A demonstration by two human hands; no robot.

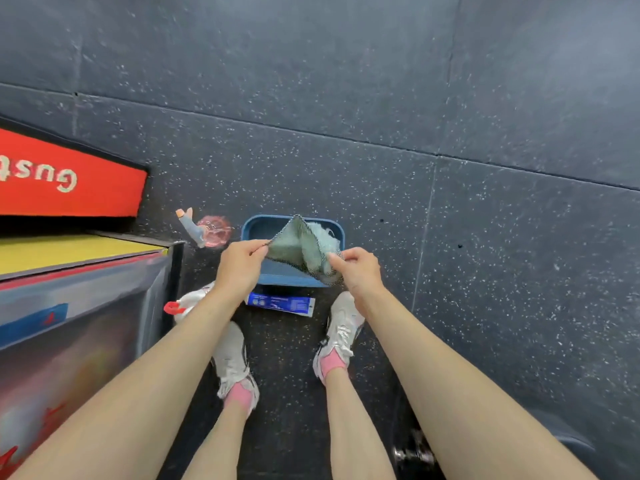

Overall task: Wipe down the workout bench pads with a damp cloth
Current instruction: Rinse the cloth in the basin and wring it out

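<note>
Both hands pinch green cloth (300, 249) by opposite corners: left hand (242, 263), right hand (356, 268) (above blue tub (254, 225)).

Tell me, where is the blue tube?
In the head view, the blue tube lies on the floor mid-frame, nearer than the blue tub, left of the right shoe.

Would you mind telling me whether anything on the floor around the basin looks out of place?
A blue tube lies loose on the floor between the shoes and the blue basin, where it could be stepped on. The cloth hangs over the basin; nothing else stands out.
</note>
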